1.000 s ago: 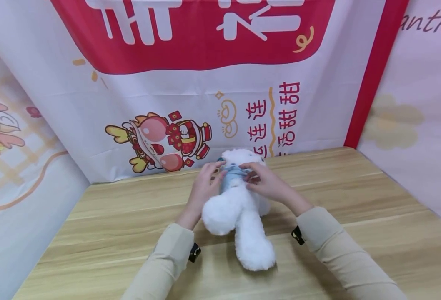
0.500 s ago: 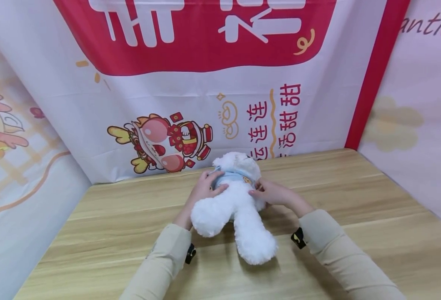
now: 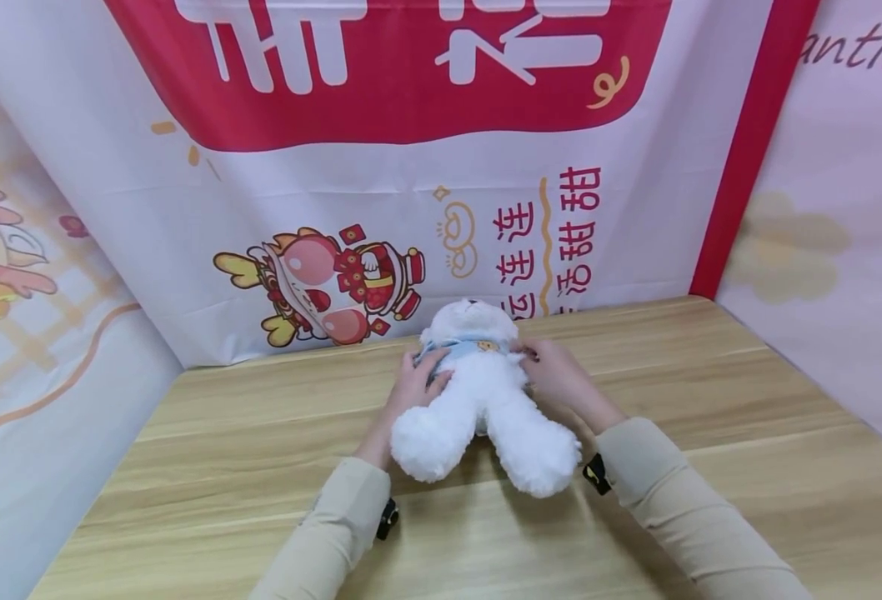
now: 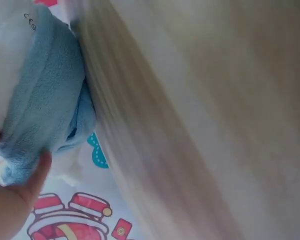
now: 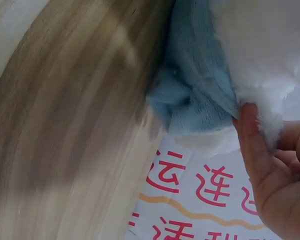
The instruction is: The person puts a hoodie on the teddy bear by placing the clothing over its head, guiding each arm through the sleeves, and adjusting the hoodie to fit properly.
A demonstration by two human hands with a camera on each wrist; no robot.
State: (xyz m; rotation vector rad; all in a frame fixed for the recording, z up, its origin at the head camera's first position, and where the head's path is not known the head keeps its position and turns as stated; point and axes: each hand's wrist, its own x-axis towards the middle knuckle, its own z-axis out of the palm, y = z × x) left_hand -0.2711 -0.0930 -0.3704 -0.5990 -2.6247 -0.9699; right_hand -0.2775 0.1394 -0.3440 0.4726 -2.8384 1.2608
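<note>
A white plush toy [image 3: 482, 387] lies on its back on the wooden table, legs spread toward me. Its short blue top [image 3: 458, 347] sits around the chest, with a small brown emblem at the front. My left hand [image 3: 414, 383] holds the toy's left-hand side; the left wrist view has thumb and finger pinching the blue cloth [image 4: 27, 155] near a tuft of white. On the other side, my right hand [image 3: 557, 375] pinches a white furry arm [image 5: 262, 112] at the edge of the blue cloth, as the right wrist view shows.
The wooden table [image 3: 261, 467] meets a white and red printed cloth [image 3: 381, 183] at its back edge, close behind the toy's head. Printed cloths also hang at the left [image 3: 51, 333] and right [image 3: 824, 275]. Black wrist straps show below both sleeves.
The toy has turned more squarely face up, its legs now spread evenly. Both hands have shifted from the neck area down to its sides, and the blue top lies straighter.
</note>
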